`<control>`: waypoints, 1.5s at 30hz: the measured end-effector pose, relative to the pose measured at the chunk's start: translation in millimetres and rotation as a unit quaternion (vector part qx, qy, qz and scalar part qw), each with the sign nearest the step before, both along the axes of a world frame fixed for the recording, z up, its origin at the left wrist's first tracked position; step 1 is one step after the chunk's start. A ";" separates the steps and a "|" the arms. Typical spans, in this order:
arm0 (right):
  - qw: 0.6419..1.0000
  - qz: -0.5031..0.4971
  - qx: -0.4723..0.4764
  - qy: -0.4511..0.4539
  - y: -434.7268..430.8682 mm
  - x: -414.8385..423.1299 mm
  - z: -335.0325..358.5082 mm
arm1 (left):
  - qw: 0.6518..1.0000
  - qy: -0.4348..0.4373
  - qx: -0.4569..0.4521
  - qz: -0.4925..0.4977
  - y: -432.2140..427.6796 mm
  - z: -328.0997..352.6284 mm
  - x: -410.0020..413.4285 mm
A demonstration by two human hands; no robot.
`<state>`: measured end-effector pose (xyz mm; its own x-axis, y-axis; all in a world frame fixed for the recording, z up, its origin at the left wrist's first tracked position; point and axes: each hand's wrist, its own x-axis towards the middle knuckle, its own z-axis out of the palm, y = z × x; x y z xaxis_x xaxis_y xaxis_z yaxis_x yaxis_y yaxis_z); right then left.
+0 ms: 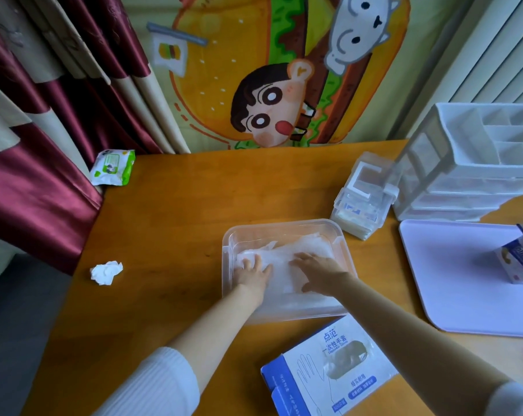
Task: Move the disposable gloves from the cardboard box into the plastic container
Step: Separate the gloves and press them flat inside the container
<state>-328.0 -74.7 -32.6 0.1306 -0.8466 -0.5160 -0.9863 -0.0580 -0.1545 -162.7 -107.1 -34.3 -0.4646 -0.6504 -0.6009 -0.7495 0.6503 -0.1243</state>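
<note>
Both hands, left hand [253, 273] and right hand [317, 273], lie with flat, straight fingers pressing the disposable gloves [287, 259] down inside the plastic container [284, 226] mid-table. Near them, rightward, lies the cardboard box [326, 370].

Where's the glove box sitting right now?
Head view, bottom centre: the cardboard box lies flat on the table near its front edge, just this side of the plastic container.

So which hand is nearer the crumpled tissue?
Left. The left hand presses the gloves right of the crumpled tissue; the right hand lies beyond it, farther right.
</note>
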 end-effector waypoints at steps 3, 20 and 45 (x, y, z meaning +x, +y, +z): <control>0.992 -0.064 -0.071 -0.085 7.9 -0.8 22.6 | 0.998 0.044 -0.030 -0.021 -2.4 16.1 1.6; 0.988 0.038 -0.126 -0.087 176.2 -22.9 -8.7 | 0.938 0.273 0.086 -0.193 128.2 34.6 -5.9; 0.964 -0.218 -0.088 -0.124 158.2 5.2 -12.3 | 0.979 0.145 0.117 -0.081 133.2 7.8 5.6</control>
<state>-322.8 83.4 -44.8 -0.1558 -0.9205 -0.3584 -0.8569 0.3065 -0.4145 -157.1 26.2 -26.5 -0.7237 -0.4144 -0.5518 -0.6153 0.7495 0.2441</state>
